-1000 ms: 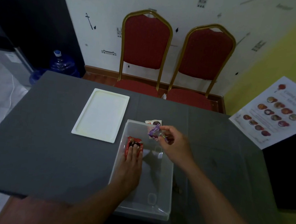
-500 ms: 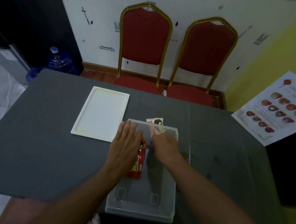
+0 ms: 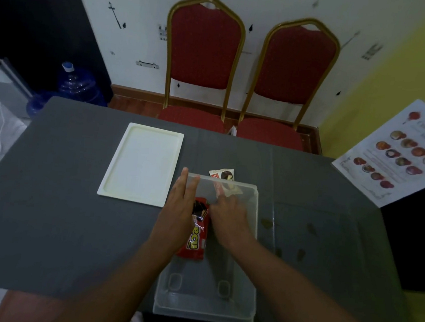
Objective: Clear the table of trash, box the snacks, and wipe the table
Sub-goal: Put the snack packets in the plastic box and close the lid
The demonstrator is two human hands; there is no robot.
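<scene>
The clear box is nearest. The red snack pack lies along its 9 o'clock side, partly under my left hand, fingers flat, gripping nothing. My right hand reaches a pale wrapper at the 12 o'clock end; pinching or not, I cannot tell. Just beyond, one white packet waits unboxed. Smudges at 3 o'clock: wiping is left.

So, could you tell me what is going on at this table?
A person is packing snacks into a clear box on the table. The left hand lies flat beside a red packet in it; the right hand reaches for a pale wrapper at its far end. A small packet lies just beyond.
</scene>
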